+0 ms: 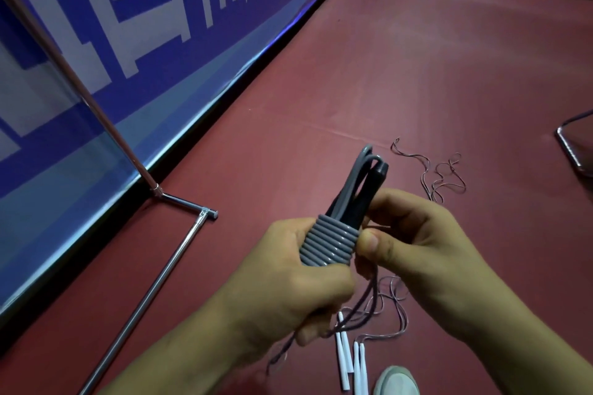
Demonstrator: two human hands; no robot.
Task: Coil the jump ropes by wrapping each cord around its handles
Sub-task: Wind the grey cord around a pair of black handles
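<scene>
grey rubbery cord (327, 242) sits in tight turns round a pair of dark plastic handles (369, 192), centre of frame, held up over the dark red floor (417, 58). left hand (288, 285) is curled round the lower end of the handles, likely the anchor so the turns can't slide. right hand (414, 234) pinches the coil's right edge, thumb on the cord and fingers curled behind, probably pinning the last turn. a loose loop stands at the top, so the tail-end tuck looks not yet done. thin dark cord (369, 301) hangs below the hands; can't tell which hand has it. lower centre: slim white handles (343, 359) with thin reddish cords (447, 170) lying uncoiled by a pale shoe (398, 382). no bin or box in view.
</scene>
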